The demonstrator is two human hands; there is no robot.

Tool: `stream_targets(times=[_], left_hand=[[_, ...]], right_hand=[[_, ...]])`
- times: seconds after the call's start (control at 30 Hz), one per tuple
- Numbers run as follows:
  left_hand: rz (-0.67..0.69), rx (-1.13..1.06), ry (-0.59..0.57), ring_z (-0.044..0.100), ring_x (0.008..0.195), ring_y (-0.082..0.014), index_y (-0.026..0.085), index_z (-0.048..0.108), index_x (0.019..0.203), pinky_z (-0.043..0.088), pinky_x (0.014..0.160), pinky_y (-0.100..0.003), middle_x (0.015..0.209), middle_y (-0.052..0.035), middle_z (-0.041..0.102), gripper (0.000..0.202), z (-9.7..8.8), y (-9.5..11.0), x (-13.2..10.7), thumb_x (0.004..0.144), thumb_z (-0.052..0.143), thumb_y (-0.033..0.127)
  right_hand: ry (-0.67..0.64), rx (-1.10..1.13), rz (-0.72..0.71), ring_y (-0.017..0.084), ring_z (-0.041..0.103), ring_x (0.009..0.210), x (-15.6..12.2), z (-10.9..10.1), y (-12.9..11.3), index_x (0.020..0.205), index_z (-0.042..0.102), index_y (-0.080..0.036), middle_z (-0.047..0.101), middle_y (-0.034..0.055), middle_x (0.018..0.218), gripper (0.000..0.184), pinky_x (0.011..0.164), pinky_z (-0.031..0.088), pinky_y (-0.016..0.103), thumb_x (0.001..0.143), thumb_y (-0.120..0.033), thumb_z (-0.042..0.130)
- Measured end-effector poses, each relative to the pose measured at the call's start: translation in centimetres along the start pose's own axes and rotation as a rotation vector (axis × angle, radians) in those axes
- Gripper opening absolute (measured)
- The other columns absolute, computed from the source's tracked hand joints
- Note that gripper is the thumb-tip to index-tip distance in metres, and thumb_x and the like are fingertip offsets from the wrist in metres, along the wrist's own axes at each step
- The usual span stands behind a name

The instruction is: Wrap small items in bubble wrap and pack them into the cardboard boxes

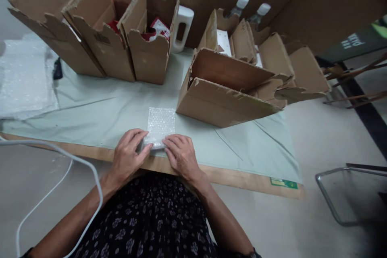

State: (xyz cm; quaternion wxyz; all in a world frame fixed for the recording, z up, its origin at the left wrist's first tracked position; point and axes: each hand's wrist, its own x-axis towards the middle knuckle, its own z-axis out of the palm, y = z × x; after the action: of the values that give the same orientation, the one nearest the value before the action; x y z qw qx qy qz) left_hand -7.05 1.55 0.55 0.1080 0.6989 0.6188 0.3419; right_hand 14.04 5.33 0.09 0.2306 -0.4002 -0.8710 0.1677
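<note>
A small piece of bubble wrap (161,121) lies on the pale green cloth near the table's front edge. Its near end is folded or rolled over into a thicker strip; whether anything is inside, I cannot make out. My left hand (128,153) grips the left end of that strip between thumb and fingers. On the right end, my right hand (181,155) has its fingers bent over the top and its thumb at the near side. The far part of the wrap lies flat.
Cardboard boxes (148,58) stand at the back left, holding red packets. More open boxes (226,105) stand right of centre. A bubble wrap stack (26,78) lies left. Behind are a white jug (182,28) and clear bottles (241,3). A white cable (93,169) hangs front left.
</note>
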Motion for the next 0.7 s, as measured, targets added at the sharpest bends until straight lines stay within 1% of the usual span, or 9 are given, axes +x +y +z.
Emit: stream_targets(times=[0.07,0.13,0.2,0.3,0.37,0.43,0.53,0.6,0.7], left_hand=[[0.1,-0.008,-0.02,0.064,0.116,-0.0295,0.019,0.066,0.122,0.051,0.101,-0.047,0.123,-0.0146,0.068,0.03,-0.8,0.4,-0.4,0.093,0.064,0.027],[0.153,-0.028,-0.073,0.064,0.115,-0.0284,0.022,0.064,0.124,0.049,0.101,-0.047,0.121,-0.0113,0.071,0.03,-1.2,0.6,-0.7,0.093,0.062,0.022],[0.128,-0.045,-0.1,0.067,0.105,-0.0255,0.023,0.065,0.123,0.051,0.095,-0.043,0.11,-0.0083,0.075,0.029,-0.9,0.4,-0.5,0.096,0.056,0.02],[0.037,-0.052,-0.091,0.068,0.092,-0.0238,0.02,0.066,0.12,0.052,0.086,-0.041,0.101,-0.008,0.076,0.027,0.4,-0.3,0.6,0.097,0.052,0.024],[0.003,-0.045,-0.081,0.068,0.091,-0.0248,0.019,0.068,0.118,0.053,0.086,-0.042,0.099,-0.009,0.076,0.027,1.2,-0.7,1.6,0.096,0.053,0.027],[-0.039,-0.033,-0.058,0.068,0.091,-0.0252,0.018,0.069,0.116,0.053,0.087,-0.043,0.099,-0.0096,0.075,0.027,1.5,-1.0,2.3,0.095,0.055,0.03],[-0.197,-0.095,0.01,0.067,0.087,-0.0229,0.018,0.068,0.118,0.056,0.079,-0.038,0.101,-0.0091,0.072,0.033,0.9,-0.8,2.2,0.091,0.061,0.037],[-0.36,-0.239,0.027,0.069,0.089,-0.0222,0.018,0.067,0.12,0.058,0.073,-0.035,0.107,-0.0096,0.072,0.039,0.2,-0.3,1.4,0.089,0.065,0.042],[-0.61,-0.627,-0.061,0.072,0.103,-0.0245,0.017,0.065,0.124,0.06,0.087,-0.039,0.12,-0.0123,0.073,0.046,-0.4,0.9,-0.1,0.088,0.067,0.045]], right_hand=[[0.004,0.068,0.04,0.024,0.065,0.109,0.0,-0.1,0.1,0.121,0.069,-0.022,0.076,0.007,0.114,0.026,0.096,0.047,0.042,0.1,-0.019,0.055],[-0.004,0.135,0.086,0.023,0.067,0.102,0.0,-0.3,0.0,0.124,0.069,-0.024,0.078,0.0061,0.109,0.027,0.094,0.048,0.042,0.1,-0.021,0.056],[0.038,0.148,0.124,0.023,0.066,0.103,-0.1,-0.7,-0.1,0.126,0.068,-0.024,0.077,0.0071,0.112,0.028,0.094,0.049,0.042,0.1,-0.024,0.057],[0.139,0.052,0.139,0.026,0.061,0.117,-0.4,-1.3,-0.4,0.127,0.067,-0.025,0.071,0.0099,0.126,0.029,0.098,0.047,0.044,0.1,-0.025,0.056],[0.124,-0.021,0.103,0.027,0.058,0.121,-0.4,-1.4,-0.5,0.127,0.066,-0.026,0.067,0.0102,0.132,0.029,0.1,0.045,0.046,0.099,-0.023,0.057],[0.056,-0.069,0.054,0.028,0.056,0.124,0.0,-1.1,-0.3,0.129,0.064,-0.025,0.066,0.0108,0.134,0.033,0.1,0.045,0.046,0.097,-0.022,0.06],[-0.002,-0.075,0.042,0.028,0.057,0.123,1.3,-0.2,0.5,0.128,0.066,-0.024,0.07,0.0107,0.129,0.033,0.1,0.045,0.046,0.096,-0.019,0.061],[0.04,-0.008,0.115,0.026,0.062,0.115,2.1,0.2,1.0,0.122,0.069,-0.023,0.074,0.0093,0.121,0.029,0.097,0.046,0.044,0.096,-0.016,0.06],[0.12,0.185,0.262,0.023,0.066,0.106,2.2,0.1,0.7,0.118,0.071,-0.022,0.077,0.0073,0.114,0.025,0.095,0.049,0.042,0.096,-0.017,0.059]])
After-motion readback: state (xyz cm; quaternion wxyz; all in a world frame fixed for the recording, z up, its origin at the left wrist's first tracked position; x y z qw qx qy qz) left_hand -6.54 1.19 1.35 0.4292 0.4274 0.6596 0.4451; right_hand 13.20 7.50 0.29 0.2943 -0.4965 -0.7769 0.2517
